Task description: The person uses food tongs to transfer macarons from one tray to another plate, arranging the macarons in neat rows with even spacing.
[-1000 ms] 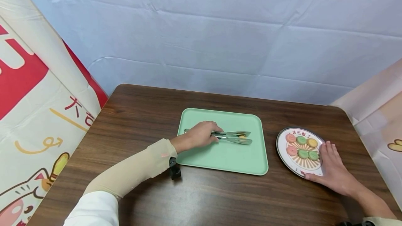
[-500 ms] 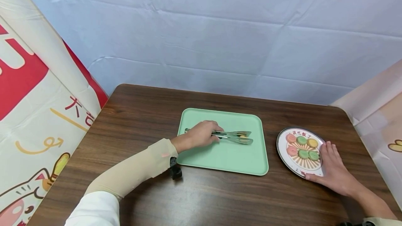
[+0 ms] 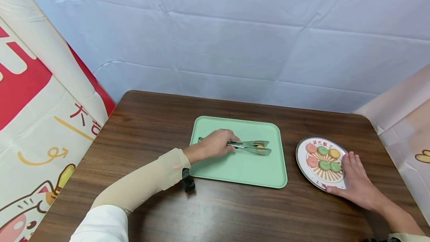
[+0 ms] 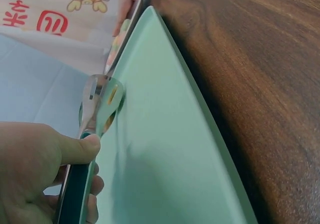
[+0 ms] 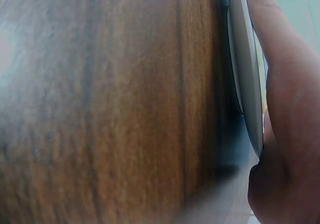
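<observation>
In the head view my left hand (image 3: 216, 143) grips a pair of metal food tongs (image 3: 258, 151) low over the pale green tray (image 3: 242, 173). A small yellow round piece (image 3: 260, 146) shows between the tong ends, mostly hidden by them. The left wrist view shows my thumb pressing along the dark handle of the tongs (image 4: 114, 102), fingers curled around the other side. On the right, my right hand (image 3: 359, 182) rests with extended fingers and thumb against the rim of a round white plate (image 3: 302, 161). Several pink, green and yellow round cookies (image 3: 324, 164) lie on the plate.
Tray and plate stand apart on a dark wooden table (image 3: 215, 212). A pale cloth wall (image 3: 215, 47) rises behind the far edge. Printed cloth (image 3: 37, 122) hangs along the left side, and another patterned panel (image 3: 414, 137) borders the right.
The tongs have shifted very slightly to the right in my left hand's grip. My right hand and the plate have not visibly moved.
</observation>
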`<action>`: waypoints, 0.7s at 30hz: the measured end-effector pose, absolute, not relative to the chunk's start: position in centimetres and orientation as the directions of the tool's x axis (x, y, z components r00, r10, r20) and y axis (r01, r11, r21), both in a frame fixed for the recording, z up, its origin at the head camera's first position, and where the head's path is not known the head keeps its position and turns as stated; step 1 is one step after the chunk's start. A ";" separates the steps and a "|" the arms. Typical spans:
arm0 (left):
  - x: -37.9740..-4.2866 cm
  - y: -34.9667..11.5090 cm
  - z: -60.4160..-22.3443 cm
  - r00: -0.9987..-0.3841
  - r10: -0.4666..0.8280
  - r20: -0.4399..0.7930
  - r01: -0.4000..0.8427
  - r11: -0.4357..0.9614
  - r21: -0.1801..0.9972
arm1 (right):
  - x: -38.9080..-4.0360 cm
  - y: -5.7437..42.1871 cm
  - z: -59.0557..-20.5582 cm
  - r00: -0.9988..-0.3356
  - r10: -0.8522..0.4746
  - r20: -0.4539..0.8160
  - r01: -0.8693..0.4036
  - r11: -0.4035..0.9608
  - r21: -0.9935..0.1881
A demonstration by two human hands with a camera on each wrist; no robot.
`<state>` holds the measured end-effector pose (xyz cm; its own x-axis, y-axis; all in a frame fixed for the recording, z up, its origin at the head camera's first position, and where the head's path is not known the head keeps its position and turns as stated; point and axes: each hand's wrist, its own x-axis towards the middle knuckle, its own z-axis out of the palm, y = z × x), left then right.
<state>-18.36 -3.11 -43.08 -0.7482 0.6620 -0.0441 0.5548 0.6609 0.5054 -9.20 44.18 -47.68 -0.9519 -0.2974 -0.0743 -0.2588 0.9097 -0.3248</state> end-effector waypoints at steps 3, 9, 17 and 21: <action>-18.3 -3.1 -43.0 -0.746 0.664 -0.048 0.555 0.660 0.507 | -9.2 44.1 -47.6 -0.951 -0.298 -0.080 -0.258 0.910 -0.325; -18.3 -3.0 -42.7 -0.743 0.667 -0.050 0.556 0.657 0.509 | -9.2 44.1 -47.6 -0.951 -0.299 -0.082 -0.257 0.909 -0.329; -18.3 -2.4 -42.1 -0.738 0.673 -0.040 0.569 0.653 0.499 | -9.1 44.0 -47.6 -0.953 -0.294 -0.073 -0.256 0.910 -0.326; -18.2 -1.9 -41.8 -0.734 0.677 -0.040 0.578 0.656 0.485 | -9.1 44.0 -47.5 -0.953 -0.296 -0.070 -0.258 0.909 -0.329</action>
<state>-18.23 -1.91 -41.83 -0.7345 0.6774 -0.0400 0.5784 0.6557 0.4853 -9.08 43.98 -47.54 -0.9527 -0.2958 -0.0700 -0.2580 0.9086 -0.3285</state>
